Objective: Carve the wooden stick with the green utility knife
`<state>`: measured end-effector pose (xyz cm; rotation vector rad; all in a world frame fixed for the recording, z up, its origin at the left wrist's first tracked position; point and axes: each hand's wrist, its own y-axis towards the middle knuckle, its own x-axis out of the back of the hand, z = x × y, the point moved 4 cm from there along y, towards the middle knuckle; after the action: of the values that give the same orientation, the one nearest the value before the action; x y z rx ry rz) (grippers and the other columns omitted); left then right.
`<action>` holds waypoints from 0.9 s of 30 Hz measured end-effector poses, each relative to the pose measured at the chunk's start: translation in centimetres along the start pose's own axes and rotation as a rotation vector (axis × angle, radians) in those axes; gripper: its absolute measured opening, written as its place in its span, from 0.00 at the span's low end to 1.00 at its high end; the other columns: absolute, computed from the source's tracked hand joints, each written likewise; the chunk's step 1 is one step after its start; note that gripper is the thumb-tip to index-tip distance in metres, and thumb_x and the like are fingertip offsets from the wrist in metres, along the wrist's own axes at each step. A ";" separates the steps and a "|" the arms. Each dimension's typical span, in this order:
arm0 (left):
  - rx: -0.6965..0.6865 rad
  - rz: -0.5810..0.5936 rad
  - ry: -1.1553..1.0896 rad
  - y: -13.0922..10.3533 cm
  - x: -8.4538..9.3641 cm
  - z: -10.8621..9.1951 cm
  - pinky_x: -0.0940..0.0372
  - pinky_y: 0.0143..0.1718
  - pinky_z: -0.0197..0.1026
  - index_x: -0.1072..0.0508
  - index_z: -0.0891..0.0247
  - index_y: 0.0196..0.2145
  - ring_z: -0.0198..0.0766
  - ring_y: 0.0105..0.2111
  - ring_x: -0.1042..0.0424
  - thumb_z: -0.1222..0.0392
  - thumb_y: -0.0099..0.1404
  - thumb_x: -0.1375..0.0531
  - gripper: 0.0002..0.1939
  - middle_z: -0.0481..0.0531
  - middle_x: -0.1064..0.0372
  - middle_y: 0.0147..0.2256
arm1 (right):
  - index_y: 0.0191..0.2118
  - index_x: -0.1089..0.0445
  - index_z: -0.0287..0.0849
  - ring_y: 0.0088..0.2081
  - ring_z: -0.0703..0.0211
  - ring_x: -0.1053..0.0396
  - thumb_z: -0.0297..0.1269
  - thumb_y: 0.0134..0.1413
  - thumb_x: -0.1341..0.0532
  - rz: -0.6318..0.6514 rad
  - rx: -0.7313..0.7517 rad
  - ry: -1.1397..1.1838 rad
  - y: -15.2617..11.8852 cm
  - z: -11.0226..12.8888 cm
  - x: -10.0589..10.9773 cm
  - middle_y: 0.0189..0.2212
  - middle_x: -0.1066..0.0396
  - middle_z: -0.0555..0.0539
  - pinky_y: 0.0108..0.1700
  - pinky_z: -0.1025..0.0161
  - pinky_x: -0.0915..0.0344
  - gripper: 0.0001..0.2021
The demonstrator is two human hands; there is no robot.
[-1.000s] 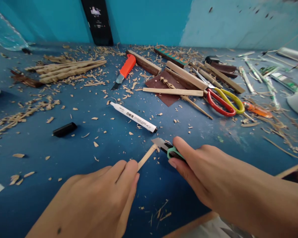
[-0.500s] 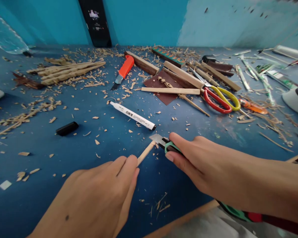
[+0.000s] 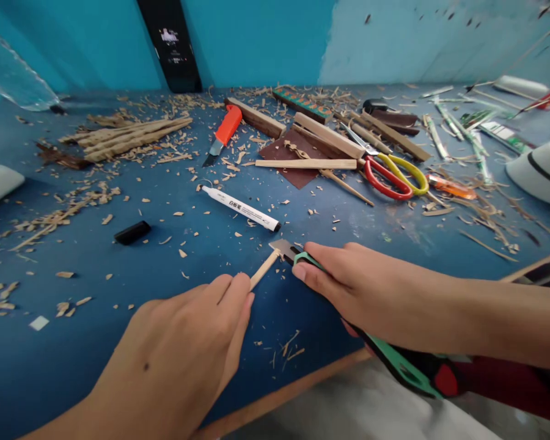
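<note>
My left hand (image 3: 192,342) is closed around a thin wooden stick (image 3: 264,269), whose far end sticks out past the fingers, pointing away and to the right. In my right hand (image 3: 362,287) is a green and black utility knife (image 3: 302,258), gripped near its front. The blade touches the stick's far end, where a small curl of wood shows. Just beyond the blade lies a white whiteboard marker (image 3: 242,208), uncapped, and its black cap (image 3: 132,233) rests apart to the left. The fingers of my left hand hide the stick's near part.
Wood shavings lie across the blue table (image 3: 201,256). Farther back are an orange knife (image 3: 224,131), sandpaper (image 3: 297,174), wooden strips (image 3: 307,164), red-and-yellow scissors (image 3: 389,180) and a bundle of sticks (image 3: 132,135). A phone (image 3: 172,49) leans on the wall. The table's edge (image 3: 293,394) runs close in front.
The view has shifted slightly, so the table things sit a little differently. My right wrist has turned, showing more of the knife's green handle. The blade stays at the stick's tip.
</note>
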<state>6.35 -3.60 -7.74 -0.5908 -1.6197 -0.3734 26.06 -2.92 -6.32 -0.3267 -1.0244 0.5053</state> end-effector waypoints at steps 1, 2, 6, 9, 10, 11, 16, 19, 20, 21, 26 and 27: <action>-0.002 -0.004 0.016 0.0 0.1 -0.1 0.49 0.22 0.42 0.26 0.56 0.35 0.39 0.21 0.33 0.68 0.72 0.52 0.17 0.48 0.28 0.27 | 0.33 0.37 0.46 0.19 0.61 0.33 0.51 0.74 0.54 0.030 -0.013 0.087 -0.1 0.1 0.0 0.19 0.31 0.51 0.22 0.65 0.46 0.21; -0.004 -0.009 0.030 0.1 0.3 -0.2 0.50 0.22 0.42 0.26 0.56 0.35 0.39 0.21 0.32 0.68 0.72 0.52 0.16 0.48 0.28 0.27 | 0.32 0.38 0.46 0.19 0.62 0.32 0.52 0.73 0.54 0.065 -0.029 0.178 -0.2 0.2 -0.1 0.18 0.31 0.51 0.21 0.66 0.45 0.21; -0.024 -0.001 0.120 0.3 0.9 -0.4 0.51 0.23 0.45 0.29 0.56 0.32 0.46 0.22 0.26 0.64 0.74 0.51 0.15 0.48 0.29 0.24 | 0.43 0.39 0.49 0.14 0.63 0.36 0.58 0.71 0.52 0.314 -0.198 0.653 -1.2 0.1 -0.7 0.19 0.33 0.56 0.16 0.69 0.47 0.18; -0.016 0.040 0.178 0.2 1.2 -0.2 0.48 0.23 0.45 0.30 0.56 0.32 0.49 0.24 0.22 0.64 0.75 0.50 0.14 0.47 0.28 0.24 | 0.44 0.40 0.50 0.12 0.65 0.40 0.62 0.70 0.53 0.379 -0.240 1.017 -1.9 -0.1 -0.6 0.18 0.34 0.58 0.14 0.71 0.48 0.20; -0.019 0.030 0.185 0.1 1.5 -0.2 0.47 0.23 0.46 0.30 0.56 0.33 0.50 0.24 0.22 0.64 0.74 0.50 0.14 0.47 0.27 0.25 | 0.41 0.40 0.49 0.13 0.65 0.39 0.63 0.69 0.52 0.336 -0.212 1.093 -1.8 -0.4 -0.3 0.18 0.34 0.57 0.14 0.71 0.47 0.21; -0.034 -0.003 0.191 0.0 1.8 -0.3 0.47 0.23 0.46 0.29 0.56 0.33 0.50 0.24 0.22 0.64 0.74 0.50 0.13 0.47 0.27 0.26 | 0.39 0.40 0.48 0.14 0.66 0.37 0.64 0.68 0.50 0.271 -0.169 1.147 -1.7 -0.8 0.2 0.19 0.33 0.57 0.15 0.71 0.45 0.22; -0.117 -0.302 0.153 -0.1 5.7 -1.6 0.44 0.23 0.45 0.28 0.57 0.34 0.43 0.23 0.27 0.65 0.74 0.50 0.13 0.48 0.31 0.29 | 0.37 0.42 0.48 0.20 0.65 0.32 0.56 0.65 0.38 -0.092 0.307 1.187 0.1 -1.5 3.6 0.22 0.33 0.59 0.22 0.69 0.36 0.18; -0.110 -0.355 -0.117 0.7 8.3 -2.4 0.40 0.26 0.41 0.29 0.57 0.40 0.36 0.26 0.29 0.63 0.75 0.49 0.09 0.47 0.31 0.34 | 0.42 0.40 0.49 0.19 0.64 0.30 0.50 0.67 0.38 -0.116 0.624 1.174 0.2 -0.3 5.3 0.26 0.32 0.58 0.21 0.68 0.36 0.13; -0.088 -0.346 -0.251 1.1 8.9 -2.5 0.40 0.26 0.39 0.30 0.57 0.40 0.34 0.25 0.30 0.61 0.75 0.49 0.08 0.45 0.31 0.32 | 0.45 0.39 0.50 0.19 0.65 0.31 0.48 0.66 0.37 -0.126 0.689 1.156 0.1 0.1 5.7 0.28 0.31 0.57 0.20 0.68 0.37 0.12; -0.058 -0.313 -0.410 1.5 9.2 -2.5 0.41 0.25 0.38 0.32 0.57 0.39 0.33 0.24 0.32 0.58 0.76 0.49 0.09 0.44 0.33 0.29 | 0.49 0.38 0.50 0.18 0.67 0.34 0.46 0.65 0.35 -0.147 0.741 1.135 -0.1 0.5 6.0 0.28 0.31 0.57 0.19 0.69 0.39 0.14; 0.012 0.023 -1.326 3.0 7.7 -3.4 0.45 0.21 0.31 0.34 0.57 0.40 0.28 0.22 0.47 0.44 0.77 0.51 0.16 0.41 0.43 0.26 | 0.52 0.33 0.50 0.18 0.70 0.41 0.41 0.65 0.34 -0.256 0.857 1.067 -0.7 0.7 6.7 0.28 0.31 0.56 0.18 0.69 0.46 0.13; -0.017 0.076 -1.454 3.2 7.3 -3.8 0.46 0.21 0.29 0.33 0.57 0.42 0.28 0.22 0.50 0.44 0.77 0.51 0.16 0.41 0.45 0.26 | 0.51 0.32 0.50 0.18 0.71 0.42 0.40 0.66 0.35 -0.256 0.873 1.051 -0.7 0.6 6.7 0.29 0.30 0.55 0.18 0.69 0.47 0.11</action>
<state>10.90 -1.99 -0.35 -1.0358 -2.9433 0.2075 28.58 0.10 -0.84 0.3176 0.2197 0.4150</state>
